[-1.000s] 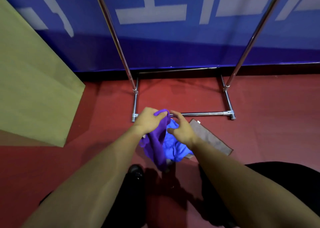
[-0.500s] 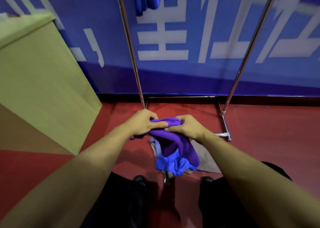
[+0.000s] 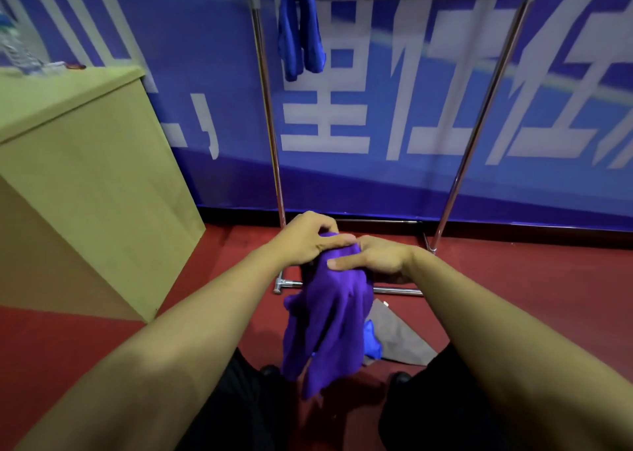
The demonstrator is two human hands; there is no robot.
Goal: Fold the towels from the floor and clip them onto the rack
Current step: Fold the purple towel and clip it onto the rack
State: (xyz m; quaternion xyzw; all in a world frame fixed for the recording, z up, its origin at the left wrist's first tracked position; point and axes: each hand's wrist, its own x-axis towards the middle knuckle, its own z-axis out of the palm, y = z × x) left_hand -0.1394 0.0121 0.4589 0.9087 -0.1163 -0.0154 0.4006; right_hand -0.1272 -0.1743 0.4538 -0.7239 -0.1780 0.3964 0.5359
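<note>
purple towel point(image 3: 329, 317) now lifted off blue towel point(image 3: 371, 342), hanging free; left hand point(image 3: 305, 239) and right hand point(image 3: 373, 257) pinch its top. rack point(image 3: 270, 125) top cropped.

Both forearms are bare from the lower edge of the view to the wrists, with no sleeve, watch or ring showing. The left grip point(image 3: 310, 241) and right grip point(image 3: 373, 258) are ungloved. Below them are dark black trousers point(image 3: 239, 413) and the rounded toes of black shoes point(image 3: 270, 370).
</note>
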